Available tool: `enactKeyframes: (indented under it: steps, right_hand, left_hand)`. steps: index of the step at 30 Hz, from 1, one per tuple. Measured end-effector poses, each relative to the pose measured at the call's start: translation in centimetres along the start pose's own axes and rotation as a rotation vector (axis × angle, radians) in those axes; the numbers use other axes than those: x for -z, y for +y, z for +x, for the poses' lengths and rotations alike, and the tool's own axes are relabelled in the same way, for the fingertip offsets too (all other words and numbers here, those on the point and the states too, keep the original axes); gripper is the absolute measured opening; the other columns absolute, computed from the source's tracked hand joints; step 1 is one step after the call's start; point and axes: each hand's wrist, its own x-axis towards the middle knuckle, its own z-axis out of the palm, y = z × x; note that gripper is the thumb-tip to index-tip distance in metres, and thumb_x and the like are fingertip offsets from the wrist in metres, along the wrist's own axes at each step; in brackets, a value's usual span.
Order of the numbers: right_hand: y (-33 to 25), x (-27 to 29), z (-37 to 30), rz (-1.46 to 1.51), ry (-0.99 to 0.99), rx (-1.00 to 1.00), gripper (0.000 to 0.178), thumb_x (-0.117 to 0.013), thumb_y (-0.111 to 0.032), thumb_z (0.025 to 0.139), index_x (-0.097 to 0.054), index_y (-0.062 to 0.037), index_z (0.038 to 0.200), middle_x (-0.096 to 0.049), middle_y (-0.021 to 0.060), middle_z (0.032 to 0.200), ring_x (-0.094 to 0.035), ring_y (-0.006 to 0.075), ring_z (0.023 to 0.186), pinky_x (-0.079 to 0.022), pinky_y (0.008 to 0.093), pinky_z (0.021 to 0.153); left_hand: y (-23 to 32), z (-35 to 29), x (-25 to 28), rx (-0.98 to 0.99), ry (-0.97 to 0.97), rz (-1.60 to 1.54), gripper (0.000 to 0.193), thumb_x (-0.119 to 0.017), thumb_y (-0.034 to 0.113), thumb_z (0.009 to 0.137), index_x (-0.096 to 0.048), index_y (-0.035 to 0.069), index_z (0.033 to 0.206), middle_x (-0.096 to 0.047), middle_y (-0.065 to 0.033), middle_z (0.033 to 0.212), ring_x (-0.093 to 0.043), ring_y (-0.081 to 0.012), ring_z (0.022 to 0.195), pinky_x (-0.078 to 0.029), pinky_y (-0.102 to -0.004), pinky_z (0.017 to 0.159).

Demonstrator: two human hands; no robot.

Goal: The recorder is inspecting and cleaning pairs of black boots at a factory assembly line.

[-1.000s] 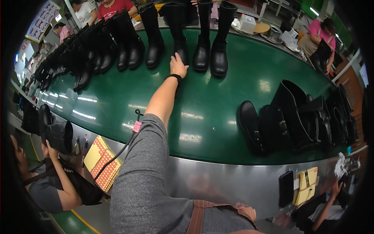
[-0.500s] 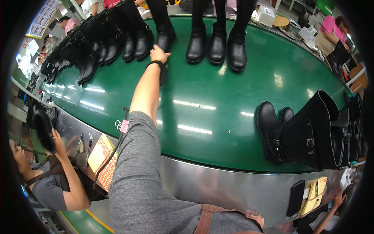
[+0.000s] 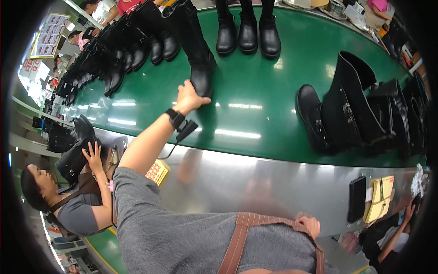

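My left hand (image 3: 190,97) reaches across the green table with its fingers closed round the toe of a tall black boot (image 3: 196,55). The boot leans, its shaft tilting away to the left. My right hand (image 3: 311,224) shows only in part beside the brown apron's edge, fingers curled; what they hold, if anything, is hidden. Beyond my left hand, black boots (image 3: 247,36) stand in a group of three. On the right, nearer me, more tall black boots with buckles (image 3: 346,107) stand close together, soles on the green surface.
A long row of black boots (image 3: 137,43) fills the left side. On the metal edge (image 3: 273,182) lie a black phone (image 3: 357,199) and yellow note pads (image 3: 379,199). At the left a co-worker (image 3: 82,205) handles a boot; another person's arm shows at lower right.
My left hand has drawn the boot nearer, and it leans more. The view has shifted. The co-worker at the left has turned their boot and has a hand spread on it.
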Motion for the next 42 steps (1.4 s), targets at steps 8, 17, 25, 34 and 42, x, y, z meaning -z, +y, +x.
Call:
enactKeyframes:
  steps: [8, 17, 25, 34, 42]
  right_hand:
    - [-0.7, 0.8, 0.8, 0.108, 0.345, 0.188, 0.012, -0.069, -0.012, 0.071, -0.058, -0.0145, 0.076, -0.051, 0.0001, 0.066, -0.051, 0.0197, 0.062, -0.036, 0.0324, 0.057]
    - [-0.2, 3.4, -1.0, 0.358, 0.222, 0.287, 0.010, -0.068, -0.017, 0.079, -0.061, -0.0105, 0.079, -0.057, 0.0039, 0.073, -0.058, 0.0225, 0.068, -0.042, 0.0333, 0.062]
    - [12.5, 17.4, -1.7, 0.139, 0.677, -0.343, 0.016, -0.066, -0.020, 0.084, -0.068, -0.0052, 0.089, -0.066, 0.0111, 0.077, -0.064, 0.0256, 0.068, -0.049, 0.0351, 0.062]
    - [28.5, 23.8, 1.7, -0.174, 0.749, -0.542, 0.023, -0.056, -0.029, 0.087, -0.070, -0.0176, 0.101, -0.069, 0.0108, 0.102, -0.064, 0.0341, 0.095, -0.051, 0.0424, 0.079]
    - [49.9, 20.5, 3.4, -0.251, 0.154, -0.692, 0.076, -0.068, -0.054, 0.077, -0.053, 0.0020, 0.127, -0.059, 0.0252, 0.122, -0.056, 0.0351, 0.117, -0.044, 0.0398, 0.097]
  left_hand:
    - [1.2, -7.0, 1.7, -0.086, -0.030, -0.174, 0.119, -0.090, 0.048, 0.053, -0.031, -0.012, 0.136, -0.049, -0.0290, 0.131, -0.048, -0.0331, 0.125, -0.038, -0.0378, 0.105]
    - [3.3, 1.9, 6.7, -0.127, 0.036, -1.180, 0.076, -0.054, 0.061, 0.088, -0.054, -0.006, 0.124, -0.064, -0.0117, 0.112, -0.064, -0.0226, 0.101, -0.053, -0.0343, 0.084]
    - [5.5, -12.3, 12.1, 0.007, 0.315, -0.405, 0.087, -0.041, 0.077, 0.083, -0.066, -0.006, 0.089, -0.061, -0.0080, 0.069, -0.054, -0.0178, 0.048, -0.040, -0.0290, 0.043]
    - [7.4, -28.0, 11.1, -0.055, -0.051, -0.996, 0.058, -0.043, 0.060, 0.093, -0.065, 0.007, 0.095, -0.064, -0.0013, 0.066, -0.051, -0.0102, 0.042, -0.031, -0.0227, 0.033]
    - [8.1, -32.0, 7.9, -0.063, -0.184, -1.212, 0.056, -0.047, 0.055, 0.093, -0.061, 0.004, 0.075, -0.062, -0.0045, 0.062, -0.054, -0.0144, 0.045, -0.038, -0.0254, 0.038]
